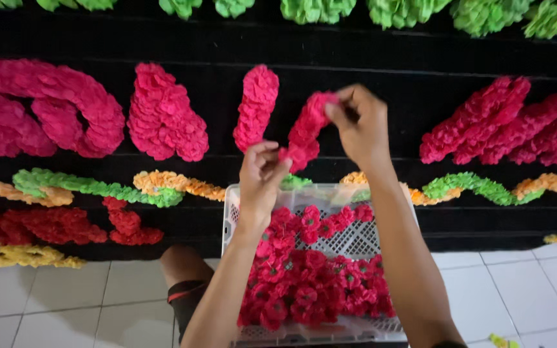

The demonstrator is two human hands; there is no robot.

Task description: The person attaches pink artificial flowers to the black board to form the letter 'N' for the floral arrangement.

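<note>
Half-full white crate [357,240] of red paper flowers [304,283] sits below both hands, left hand [260,177] and right hand [359,125], pinching an unfinished pink flower strip [305,132] on the black board [356,71].

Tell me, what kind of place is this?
Probably a craft workshop where a big paper-flower decoration is made. Pink flower shapes cover a black board, a white crate holds red paper flowers, and both hands, left hand and right hand, attach more.

Looks like a decoration workshop w/ a white tiled floor [66,296]: big black backing board [356,58] covered in pink, green, orange & yellow paper-flower rows, plus white plastic crate [230,212] full of loose red paper flowers [311,283].
</note>
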